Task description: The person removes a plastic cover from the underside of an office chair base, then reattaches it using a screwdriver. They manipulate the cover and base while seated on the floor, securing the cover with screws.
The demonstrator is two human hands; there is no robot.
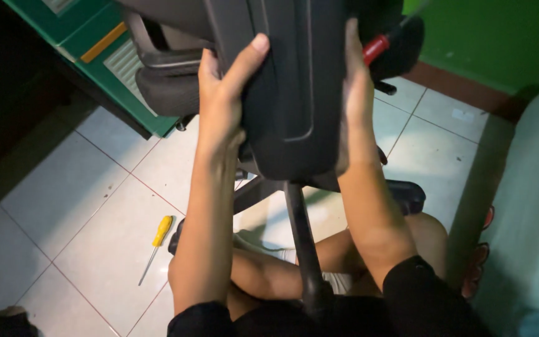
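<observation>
In the head view, a black office chair [294, 93] is seen tipped over and held up in front of the person, its back panel filling the upper middle, from about eleven to one o'clock. The left hand [223, 93] is pressed against the left edge of the chair back; its thumb is raised along the panel toward twelve o'clock, and the remaining fingers are wrapped behind the edge, so their spread cannot be told. The right hand [357, 87] is laid flat on the right edge of the same panel, its fingers held together and pointed toward twelve o'clock. A red-handled tool [377, 48] is seen just beside the right hand, at about one o'clock from it; whether it is gripped by that hand cannot be told. The black chair base [304, 243], with its spokes and wheels, is shown below the panel, running toward six o'clock over the person's bare legs.

On the white tiled floor [63, 206], a yellow-handled screwdriver [157, 244] is lying at about eight o'clock, well apart from both hands. A green cabinet [104, 56] is placed at ten o'clock, behind the chair's armrest. A green wall [494, 31] is seen at two o'clock, and a pale green surface at three to four o'clock.
</observation>
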